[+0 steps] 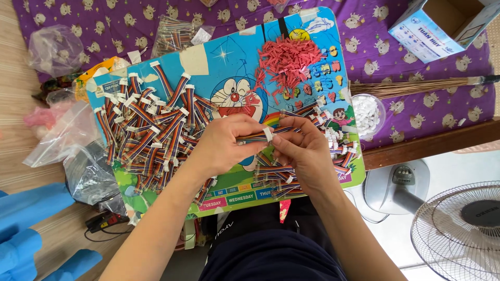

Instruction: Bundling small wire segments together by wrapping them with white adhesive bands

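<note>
Left hand (221, 145) and right hand (302, 151) meet over the middle of the cartoon-printed lap board (229, 73), toward its near edge. Both are closed on one rainbow ribbon cable (255, 136) — the left hand grips the coloured wire run, the right hand pinches at the white connector (268, 134) on its end. The cable lies roughly level between the two hands, clear of the board surface.

On the left half of the board sits a large heap of ribbon cables (148, 130) with white connectors fitted, spreading to the left edge. A smaller scatter of cables (312, 156) lies under and beside the right hand, reaching the right edge. A pile of red pieces (284, 62) rests near the far edge, right of centre.

Off the right edge, a clear round tub of white connectors (367, 114) stands on the purple patterned cloth (427, 78), just beside a broom (416, 87). An open cardboard box (442, 23) sits at the far right. Plastic bags (67, 135) lie off the left edge; a floor fan (461, 229) stands lower right.
</note>
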